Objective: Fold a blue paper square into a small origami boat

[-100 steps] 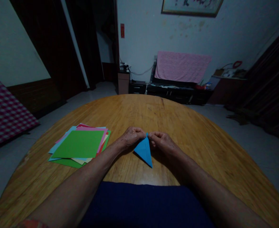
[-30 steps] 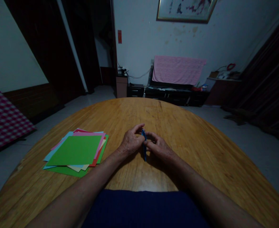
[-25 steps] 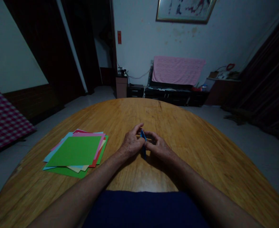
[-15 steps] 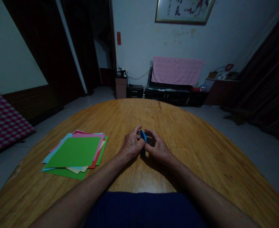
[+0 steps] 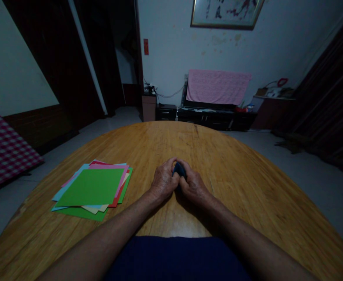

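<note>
A small folded piece of blue paper (image 5: 179,169) is held between my two hands above the middle of the table. My left hand (image 5: 165,178) grips its left side, thumb toward me and fingers curled behind. On the other side my right hand (image 5: 194,182) is closed on the paper in the same way. The hands nearly touch, and they cover most of the paper, so its full folded shape is hidden. Off to the left of my left forearm lies a loose stack of coloured paper sheets (image 5: 91,188), with a green one on top.
The round wooden table (image 5: 232,175) spreads out around my hands. Beyond its far edge stand a low black cabinet (image 5: 206,118) and a screen covered with a pink cloth (image 5: 218,86). A red checked cloth (image 5: 4,148) hangs at the far left.
My hands have closed in around the blue paper, and the fingers that were spread are now curled against it. Less of the paper shows, and it looks darker. The sheet stack is unmoved.
</note>
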Available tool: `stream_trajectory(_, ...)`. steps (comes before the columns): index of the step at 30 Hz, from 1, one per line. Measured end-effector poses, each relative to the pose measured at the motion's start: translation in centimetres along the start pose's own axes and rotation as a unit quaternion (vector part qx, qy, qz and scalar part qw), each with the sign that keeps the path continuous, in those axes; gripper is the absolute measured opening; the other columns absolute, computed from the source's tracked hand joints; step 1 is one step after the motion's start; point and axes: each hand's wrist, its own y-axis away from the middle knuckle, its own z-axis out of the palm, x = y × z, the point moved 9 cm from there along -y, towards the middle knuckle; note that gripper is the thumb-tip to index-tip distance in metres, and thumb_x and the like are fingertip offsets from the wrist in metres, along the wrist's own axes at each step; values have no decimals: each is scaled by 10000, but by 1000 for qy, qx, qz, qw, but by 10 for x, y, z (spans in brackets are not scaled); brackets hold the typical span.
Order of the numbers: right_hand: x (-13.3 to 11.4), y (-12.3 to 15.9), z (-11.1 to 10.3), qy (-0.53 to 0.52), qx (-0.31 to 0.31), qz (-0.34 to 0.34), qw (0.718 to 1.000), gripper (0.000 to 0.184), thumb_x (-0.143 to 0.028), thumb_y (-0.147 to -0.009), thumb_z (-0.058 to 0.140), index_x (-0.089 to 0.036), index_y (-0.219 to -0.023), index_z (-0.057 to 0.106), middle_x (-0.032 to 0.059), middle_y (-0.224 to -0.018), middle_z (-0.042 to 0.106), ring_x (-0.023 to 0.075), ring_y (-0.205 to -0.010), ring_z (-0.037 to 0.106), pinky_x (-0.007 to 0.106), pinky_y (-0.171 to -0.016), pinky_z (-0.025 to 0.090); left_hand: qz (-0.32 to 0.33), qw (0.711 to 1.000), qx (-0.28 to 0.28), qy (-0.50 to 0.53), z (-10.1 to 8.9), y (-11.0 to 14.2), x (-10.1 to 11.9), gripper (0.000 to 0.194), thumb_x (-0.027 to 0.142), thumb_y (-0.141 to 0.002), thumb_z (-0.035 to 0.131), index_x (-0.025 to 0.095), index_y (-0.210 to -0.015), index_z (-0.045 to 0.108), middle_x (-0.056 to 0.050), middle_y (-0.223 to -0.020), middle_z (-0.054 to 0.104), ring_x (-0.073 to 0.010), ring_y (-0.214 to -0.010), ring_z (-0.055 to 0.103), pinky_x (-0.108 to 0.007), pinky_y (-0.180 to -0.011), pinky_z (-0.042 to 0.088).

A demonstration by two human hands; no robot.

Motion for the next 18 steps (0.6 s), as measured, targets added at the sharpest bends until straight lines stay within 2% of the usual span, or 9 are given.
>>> stream_trajectory(3, 0, -1, -1, 40, 21, -14, 999, 548, -73, -726, 430, -189, -1258, 496, 96, -1058, 661, 235, -971, 617, 413, -877, 463, 9, 999, 3, -32, 2, 0, 1, 519, 78, -704, 516, 168, -1212, 561, -68, -985, 673, -195, -895, 615, -343, -877, 470)
stream_trajectory(6, 1, -2, -3, 66, 40, -16, 997, 508, -73, -718, 431, -164, -1205, 545, 94, -986, 684, 228, -905, 640, 384, -832, 485, 18, 998, 5, -56, 3, 1, 3, 515, 59, -712, 502, 157, -1215, 554, -83, -1079, 669, -199, -999, 614, -355, -942, 461)
stream_trajectory(13, 4, -2, -11, 100, 60, 8, 993, 384, -103, -741, 451, -196, -1063, 638, 72, -841, 704, 220, -770, 654, 339, -721, 486, 57, 996, 4, -73, 7, 2, 6, 485, 49, -718, 499, 111, -1195, 557, -118, -1124, 656, -215, -1034, 613, -381, -971, 461)
stream_trajectory(18, 5, -3, -13, 102, 64, 15, 993, 395, -88, -706, 469, -194, -1039, 654, 78, -861, 705, 230, -799, 652, 346, -737, 476, 94, 992, 5, -81, 10, 4, 8, 497, 31, -703, 480, 106, -1188, 554, -118, -1128, 648, -213, -1058, 594, -379, -975, 461)
